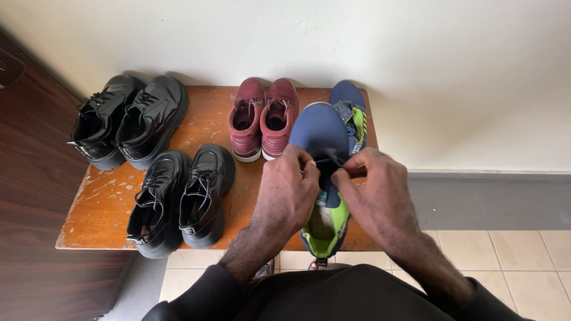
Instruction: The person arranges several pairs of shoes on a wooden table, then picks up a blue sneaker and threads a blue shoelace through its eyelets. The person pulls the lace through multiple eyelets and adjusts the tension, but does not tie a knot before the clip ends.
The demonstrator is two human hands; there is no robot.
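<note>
Both hands hunched over the blue sneaker (321,139) on the wooden bench (107,202): left hand (288,190) and right hand (377,193) each pinching its dark laces; lime-green lining inside.

This looks like the entry corner of a home, where footwear is kept. A worn wooden bench (107,202) with chipped orange varnish stands against a plain cream wall (416,53) and carries several pairs: black lace-up shoes (128,119) at the upper left, maroon sneakers (262,119) at centre. A dark wooden panel (30,178) fills the left edge; beige floor tiles (523,261) and a grey skirting band (488,199) show at the lower right.
</note>
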